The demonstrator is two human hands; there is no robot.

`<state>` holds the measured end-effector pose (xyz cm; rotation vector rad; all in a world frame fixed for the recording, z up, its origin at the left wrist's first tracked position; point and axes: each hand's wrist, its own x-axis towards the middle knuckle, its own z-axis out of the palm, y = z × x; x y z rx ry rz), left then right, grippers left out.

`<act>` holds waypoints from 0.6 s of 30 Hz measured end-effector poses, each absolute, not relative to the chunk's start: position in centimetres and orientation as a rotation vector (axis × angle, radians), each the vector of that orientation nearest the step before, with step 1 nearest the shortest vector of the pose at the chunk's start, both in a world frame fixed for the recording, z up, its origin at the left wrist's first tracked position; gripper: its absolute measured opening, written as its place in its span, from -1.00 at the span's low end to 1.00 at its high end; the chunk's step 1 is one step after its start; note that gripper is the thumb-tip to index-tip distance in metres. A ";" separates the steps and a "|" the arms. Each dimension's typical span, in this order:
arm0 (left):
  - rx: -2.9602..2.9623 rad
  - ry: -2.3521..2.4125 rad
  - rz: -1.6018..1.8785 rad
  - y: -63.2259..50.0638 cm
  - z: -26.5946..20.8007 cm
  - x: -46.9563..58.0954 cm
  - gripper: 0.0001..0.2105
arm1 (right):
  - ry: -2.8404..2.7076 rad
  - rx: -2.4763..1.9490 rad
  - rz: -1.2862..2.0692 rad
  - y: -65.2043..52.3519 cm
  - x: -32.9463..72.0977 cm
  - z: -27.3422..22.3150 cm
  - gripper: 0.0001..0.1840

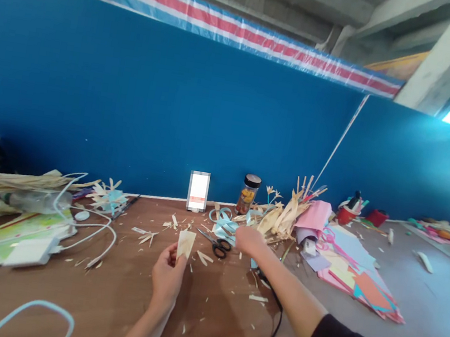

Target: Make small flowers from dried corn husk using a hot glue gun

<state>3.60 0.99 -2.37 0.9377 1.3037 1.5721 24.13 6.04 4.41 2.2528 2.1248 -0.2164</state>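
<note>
Between the thumb and fingers of my left hand (168, 272) is a pale, flat piece of corn husk (185, 243), held upright above the brown table. My right hand (250, 242) stretches forward beside a light blue ribbon (225, 224), its fingers mostly hidden behind the back of the hand. Just left of it lie scissors with black handles (221, 248), blades pointing to the back left. Small husk scraps (203, 258) are scattered between my hands.
A jar with a black lid (248, 194) stands against the blue partition (175, 105). Right of it are bundled dried husks (280, 219) and coloured paper (375, 292). White cables (108, 230) and a plastic bottle (40, 202) lie left. A black cord (267, 335) crosses the table (111, 309).
</note>
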 end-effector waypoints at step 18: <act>0.969 1.273 1.545 0.9 -2.3 3.7 -0.61 | 2.075 2.109 -0.167 8.0 25.7 5.2 -0.72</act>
